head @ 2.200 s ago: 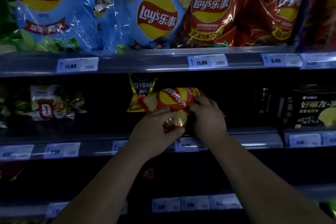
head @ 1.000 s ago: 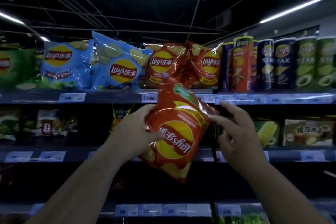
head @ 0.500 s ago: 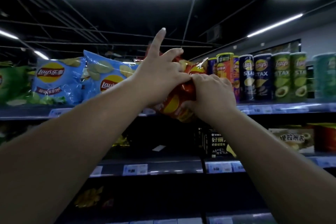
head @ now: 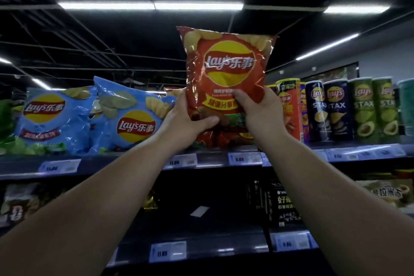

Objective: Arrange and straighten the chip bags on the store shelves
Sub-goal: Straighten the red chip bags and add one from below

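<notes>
I hold a red Lay's chip bag [head: 226, 67] upright, logo facing me, above the top shelf [head: 210, 159]. My left hand [head: 186, 119] grips its lower left corner, thumb across the front. My right hand [head: 259, 107] grips its lower right side, thumb on the front. Below the held bag, other red bags [head: 221, 136] stand on the shelf, mostly hidden by my hands. Two blue Lay's bags [head: 44, 119] [head: 132, 119] lean to the left on the same shelf.
Tall chip cans [head: 336, 110] stand in a row at the right of the top shelf. Price tags [head: 59, 166] line the shelf edge. The lower shelf holds dark boxes [head: 282, 204] at right, a bag at far left [head: 20, 201] and a dark gap in the middle.
The red bag came from the lower shelf, was turned from upside down to upright, and is now raised above the top shelf with both hands at its bottom corners.
</notes>
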{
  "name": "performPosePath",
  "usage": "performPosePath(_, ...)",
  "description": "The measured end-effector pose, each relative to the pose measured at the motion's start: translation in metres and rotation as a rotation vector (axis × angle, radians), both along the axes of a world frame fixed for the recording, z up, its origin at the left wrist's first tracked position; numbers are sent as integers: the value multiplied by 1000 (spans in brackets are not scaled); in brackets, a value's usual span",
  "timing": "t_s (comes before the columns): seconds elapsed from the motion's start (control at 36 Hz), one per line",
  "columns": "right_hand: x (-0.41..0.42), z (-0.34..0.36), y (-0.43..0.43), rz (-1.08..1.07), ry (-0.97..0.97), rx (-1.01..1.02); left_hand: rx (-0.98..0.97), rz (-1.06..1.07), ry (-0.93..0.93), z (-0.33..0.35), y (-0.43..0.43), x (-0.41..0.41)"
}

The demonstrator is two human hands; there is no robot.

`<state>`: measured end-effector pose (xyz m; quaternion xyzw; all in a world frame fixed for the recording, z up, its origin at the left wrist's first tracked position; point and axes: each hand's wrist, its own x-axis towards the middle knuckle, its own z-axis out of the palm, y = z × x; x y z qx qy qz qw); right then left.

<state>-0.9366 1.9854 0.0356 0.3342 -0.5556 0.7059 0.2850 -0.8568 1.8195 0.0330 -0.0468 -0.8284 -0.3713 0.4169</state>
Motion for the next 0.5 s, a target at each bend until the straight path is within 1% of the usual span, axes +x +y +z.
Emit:
performPosePath(0.08,-18,5,-16,-26,1,97,39,5,56,4,-24,-28)
performPosePath(0.14,-37,1,-25,-13,-30,214,44,31,8,-1,-42,-50)
performPosePath(0.22,-69,-23,-35,-74,-72,505,-3,65,-168,-21,-65,-81)
performPosePath(0.28,-87,-42,-41,-180,-90,632,-107,139,-311,-32,-74,-94)
performPosePath(0.31,-94,-48,-44,-257,-86,678,-174,189,-347,-35,-77,-98)
performPosePath(0.36,-101,-52,-47,-369,-87,753,-250,230,-340,-35,-79,-102)
performPosePath(0.5,-110,-43,-55,-473,-98,854,-222,217,-348,-27,-75,-111)
